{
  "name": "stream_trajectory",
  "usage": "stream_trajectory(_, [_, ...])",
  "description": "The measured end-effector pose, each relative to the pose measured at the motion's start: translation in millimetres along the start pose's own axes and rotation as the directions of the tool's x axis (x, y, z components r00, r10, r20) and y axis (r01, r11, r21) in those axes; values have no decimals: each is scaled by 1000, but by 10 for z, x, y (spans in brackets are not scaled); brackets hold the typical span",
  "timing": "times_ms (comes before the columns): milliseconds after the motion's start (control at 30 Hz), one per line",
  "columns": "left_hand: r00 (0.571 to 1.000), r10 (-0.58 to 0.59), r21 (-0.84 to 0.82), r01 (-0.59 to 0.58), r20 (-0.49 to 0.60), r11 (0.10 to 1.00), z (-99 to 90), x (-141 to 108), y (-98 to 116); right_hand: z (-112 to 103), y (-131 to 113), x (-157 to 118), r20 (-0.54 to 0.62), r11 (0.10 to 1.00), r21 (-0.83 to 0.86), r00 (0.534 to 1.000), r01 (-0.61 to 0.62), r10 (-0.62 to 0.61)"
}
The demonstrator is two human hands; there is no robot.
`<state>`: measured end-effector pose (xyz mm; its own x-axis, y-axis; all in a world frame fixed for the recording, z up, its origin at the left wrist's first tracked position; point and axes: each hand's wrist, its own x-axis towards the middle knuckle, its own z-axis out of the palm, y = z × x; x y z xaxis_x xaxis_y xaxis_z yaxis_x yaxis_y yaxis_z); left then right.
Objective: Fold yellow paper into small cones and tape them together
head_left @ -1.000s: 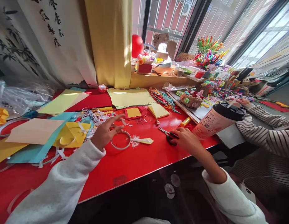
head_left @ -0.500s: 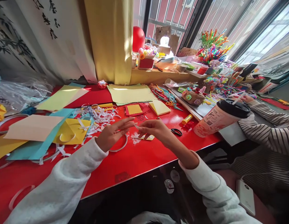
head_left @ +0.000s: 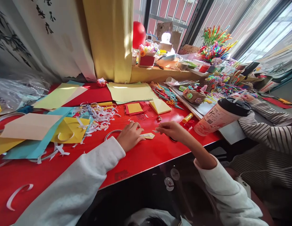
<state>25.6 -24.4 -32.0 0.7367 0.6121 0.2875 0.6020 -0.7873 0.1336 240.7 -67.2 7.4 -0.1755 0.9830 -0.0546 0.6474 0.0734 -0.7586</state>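
My left hand (head_left: pixel 131 136) rests on the red table with its fingers curled down onto one end of a small pale yellow paper piece (head_left: pixel 148 136). The other, pointed end of that piece sticks out to the right. Just beyond it, my right hand (head_left: pixel 171 130) pinches a tiny white paper scrap (head_left: pixel 155 131) between thumb and forefinger, slightly apart from the yellow piece. Black scissors (head_left: pixel 173 139) lie mostly hidden under my right hand. Behind my left hand, a white ring (head_left: pixel 112 131) is partly covered.
White paper shreds (head_left: pixel 101 116) and coloured sheets (head_left: pixel 30 125) cover the left side. A yellow note pad (head_left: pixel 160 106) and a glue stick (head_left: pixel 187 118) lie farther back. A lidded drink cup (head_left: pixel 218 117) stands at right, near a co-worker's striped sleeve (head_left: pixel 266 128).
My left hand has come down from the air onto the yellow paper piece. My right hand has moved slightly right with the white scrap, and the hands are farther apart.
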Motion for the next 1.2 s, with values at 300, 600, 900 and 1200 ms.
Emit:
stream_trajectory(300, [996, -31, -238, 50, 84, 970, 141, 63, -21, 194, -3, 40, 81, 984, -162, 995, 74, -61])
stream_trajectory(600, [974, -90, -562, 194, 209, 804, 12, 77, 17, 301, 33, 48, -30, 899, -406, 980, 166, -194])
stream_trajectory(900, [947, -128, -636, 294, 294, 714, 10, 54, 2, 375, 22, 44, -71, 887, -450, 986, 104, -152])
stream_trajectory(1200, [953, -102, -626, 267, 287, 732, -24, 60, 24, 394, -38, 17, -58, 846, -525, 988, 90, -141])
